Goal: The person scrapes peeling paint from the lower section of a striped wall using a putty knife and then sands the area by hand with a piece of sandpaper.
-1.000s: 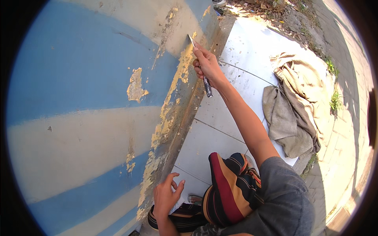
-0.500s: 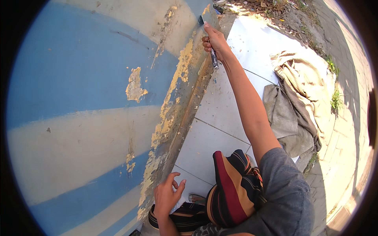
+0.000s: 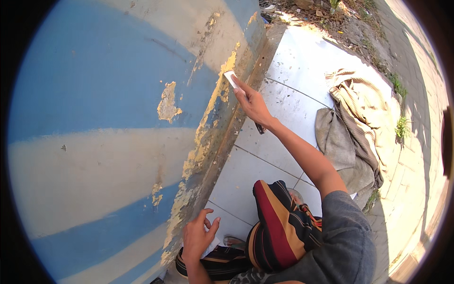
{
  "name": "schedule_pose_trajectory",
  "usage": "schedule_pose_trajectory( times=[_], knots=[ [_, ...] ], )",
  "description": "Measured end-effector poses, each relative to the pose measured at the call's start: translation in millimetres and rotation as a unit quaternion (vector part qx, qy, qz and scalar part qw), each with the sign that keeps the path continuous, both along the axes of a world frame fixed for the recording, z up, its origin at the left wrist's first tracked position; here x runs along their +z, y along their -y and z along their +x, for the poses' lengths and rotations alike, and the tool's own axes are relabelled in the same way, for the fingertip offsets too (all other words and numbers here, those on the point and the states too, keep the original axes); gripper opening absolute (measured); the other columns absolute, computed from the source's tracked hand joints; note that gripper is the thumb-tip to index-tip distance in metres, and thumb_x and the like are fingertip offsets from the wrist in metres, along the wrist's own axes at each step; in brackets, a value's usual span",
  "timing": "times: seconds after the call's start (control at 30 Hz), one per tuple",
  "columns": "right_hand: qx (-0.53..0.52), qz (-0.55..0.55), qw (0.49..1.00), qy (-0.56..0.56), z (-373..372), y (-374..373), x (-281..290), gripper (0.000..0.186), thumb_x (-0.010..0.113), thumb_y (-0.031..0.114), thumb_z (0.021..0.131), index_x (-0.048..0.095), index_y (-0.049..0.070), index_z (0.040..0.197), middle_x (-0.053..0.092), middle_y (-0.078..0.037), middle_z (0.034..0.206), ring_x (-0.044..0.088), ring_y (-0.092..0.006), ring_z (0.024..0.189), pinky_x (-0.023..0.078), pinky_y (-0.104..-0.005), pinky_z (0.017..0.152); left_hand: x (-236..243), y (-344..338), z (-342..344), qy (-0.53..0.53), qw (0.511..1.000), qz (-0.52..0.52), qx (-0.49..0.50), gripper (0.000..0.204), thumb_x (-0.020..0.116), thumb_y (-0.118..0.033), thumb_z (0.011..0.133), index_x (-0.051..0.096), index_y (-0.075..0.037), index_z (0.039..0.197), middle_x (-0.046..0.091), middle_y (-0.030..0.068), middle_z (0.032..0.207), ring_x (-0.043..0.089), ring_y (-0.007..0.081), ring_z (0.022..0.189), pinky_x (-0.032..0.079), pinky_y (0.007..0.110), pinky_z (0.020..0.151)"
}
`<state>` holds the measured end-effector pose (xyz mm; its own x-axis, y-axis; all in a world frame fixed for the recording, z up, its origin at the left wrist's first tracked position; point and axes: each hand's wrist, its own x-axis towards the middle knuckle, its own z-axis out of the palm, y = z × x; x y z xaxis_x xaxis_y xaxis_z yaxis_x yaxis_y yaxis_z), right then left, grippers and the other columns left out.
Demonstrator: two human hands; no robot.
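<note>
My right hand (image 3: 257,108) is closed around a paint scraper (image 3: 230,78). The blade looks bright in the light and rests at the peeling strip of yellowish paint (image 3: 220,85) low on the wall, while the dark handle end (image 3: 260,128) sticks out below my palm. On the blue and cream painted wall (image 3: 99,90), the flaked strip runs down along the base. My left hand (image 3: 197,235) holds nothing I can see; its fingers are curved and apart from the thumb, over my striped trousers (image 3: 279,222) near the wall.
White floor tiles (image 3: 253,168) with paint flakes border the wall's base ledge (image 3: 222,154). Crumpled beige and grey cloths (image 3: 352,137) lie on the tiles to the right. Beyond are a paved path (image 3: 416,118), soil with dry leaves (image 3: 347,23) and small weeds (image 3: 402,128).
My right hand has brought the scraper nearer to me, from the far end of the wall down to the middle of the flaked strip. My left hand has barely moved.
</note>
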<state>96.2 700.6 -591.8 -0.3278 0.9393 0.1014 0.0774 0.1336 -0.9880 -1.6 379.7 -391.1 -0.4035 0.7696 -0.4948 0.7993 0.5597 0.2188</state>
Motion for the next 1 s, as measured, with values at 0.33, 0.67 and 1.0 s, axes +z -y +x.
schedule_pose_trajectory(
  times=[0.33, 0.67, 1.0],
  knots=[
    [-0.046, 0.1, 0.993, -0.046, -18, 13, -47, 0.046, 0.058, 0.024, 0.1, 0.05, 0.022, 0.144, 0.058, -0.01, 0.066, 0.051, -0.013, 0.057, 0.047, -0.0302, 0.059, -4, 12, -7, 0.008, 1.0, -0.016, 0.012, 0.029, 0.073, -0.026, 0.086, 0.065, -0.012, 0.11, 0.066, 0.0061, 0.065, 0.06, 0.0261, 0.05, 0.046, 0.038, 0.054],
    [-0.074, 0.214, 0.973, -0.035, -13, -20, -46, 0.047, 0.06, 0.019, 0.098, 0.051, 0.02, 0.144, 0.064, -0.014, 0.072, 0.052, -0.0155, 0.056, 0.048, -0.0303, 0.059, -1, 6, -5, 0.026, 1.0, -0.001, 0.001, 0.029, 0.073, -0.025, 0.086, 0.065, -0.011, 0.11, 0.066, 0.0067, 0.066, 0.06, 0.0273, 0.049, 0.047, 0.039, 0.053],
    [-0.031, 0.26, 0.965, -0.022, 2, -41, -25, 0.05, 0.061, 0.021, 0.096, 0.049, 0.023, 0.145, 0.069, -0.02, 0.093, 0.066, -0.0348, 0.071, 0.052, -0.0393, 0.066, -7, -1, -9, -0.001, 1.0, -0.012, 0.0, 0.029, 0.073, -0.026, 0.086, 0.065, -0.011, 0.11, 0.066, 0.0061, 0.065, 0.061, 0.0275, 0.05, 0.047, 0.039, 0.054]
  ],
)
